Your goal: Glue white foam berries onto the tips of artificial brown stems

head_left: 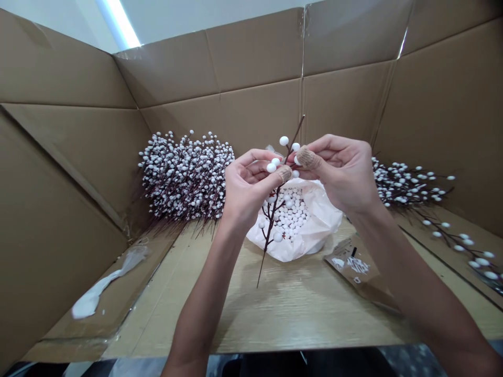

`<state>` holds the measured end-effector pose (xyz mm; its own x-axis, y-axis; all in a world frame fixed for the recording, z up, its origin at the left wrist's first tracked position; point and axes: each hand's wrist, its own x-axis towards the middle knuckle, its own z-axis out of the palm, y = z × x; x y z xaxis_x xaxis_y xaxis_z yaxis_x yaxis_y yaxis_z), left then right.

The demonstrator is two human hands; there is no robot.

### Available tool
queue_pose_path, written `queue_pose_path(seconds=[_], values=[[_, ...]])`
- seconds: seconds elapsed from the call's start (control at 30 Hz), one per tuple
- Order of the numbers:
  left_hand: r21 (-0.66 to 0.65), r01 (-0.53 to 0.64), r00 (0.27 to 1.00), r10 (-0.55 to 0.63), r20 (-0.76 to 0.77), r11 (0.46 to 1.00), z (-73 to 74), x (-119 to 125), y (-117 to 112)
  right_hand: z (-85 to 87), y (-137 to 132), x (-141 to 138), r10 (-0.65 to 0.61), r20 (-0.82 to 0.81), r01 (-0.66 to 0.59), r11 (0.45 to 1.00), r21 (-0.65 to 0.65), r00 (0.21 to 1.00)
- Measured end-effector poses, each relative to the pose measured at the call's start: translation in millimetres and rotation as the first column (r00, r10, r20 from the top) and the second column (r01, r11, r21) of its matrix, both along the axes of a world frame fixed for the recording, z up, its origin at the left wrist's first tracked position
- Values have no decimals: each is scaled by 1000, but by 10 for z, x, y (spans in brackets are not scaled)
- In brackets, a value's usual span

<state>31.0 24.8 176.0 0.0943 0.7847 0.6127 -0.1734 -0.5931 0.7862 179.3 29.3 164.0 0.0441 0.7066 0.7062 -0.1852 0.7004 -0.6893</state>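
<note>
Seeing this through the head cam from my remote post: two bare forearms rise from the bottom of the frame & meet mid-view. L hand (249,188) & R hand (338,173) are both in a narrow pinch around the upper part of a thin, dark berry sprig (271,230), which is tilted, w/ its lower tip pointing down toward the table. White foam berries sit along its twigs. One fingertip on each hand has a tan wrapping, prob. tape or a finger cot; the R one's wrapped fingertip (307,157) shows best. Can't tell exactly where each fingertip presses, as fingers & berries hide the contact.

Sprig is held in the air over a crumpled white plastic bag (318,228) w/ a heap of loose white foam berries (288,209) inside. Bag rests on a light wood-grain tabletop (294,314), w/ a torn card packet (353,267) to its R. A tall cardboard box (255,52) surrounds the area, w/ a dense berry bundle (184,175) back L & a looser berry pile (404,183) back R.

Risks: too much pinch force could snap the thin twig or pop off a berry. Slick foam could slip from the wrapped tips & drop the sprig. A wrist bump could spill loose berries from the bag.
</note>
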Motion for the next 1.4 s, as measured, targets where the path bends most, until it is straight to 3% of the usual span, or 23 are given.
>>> queue_pose_path(seconds=[0.77,1.13,1.4], values=[[23,-30,999,30,11,999,-22,20,-7,-51,57,-30,-18,-6,18,1000,20,1000],[-53,-44,999,45,22,998,-42,36,45,-75,134,-61,-19,-27,19,999,-28,999],[-111,2,962,-32,-270,994,93,-250,35,-61,169,9,65,15,-64,997,-52,998]])
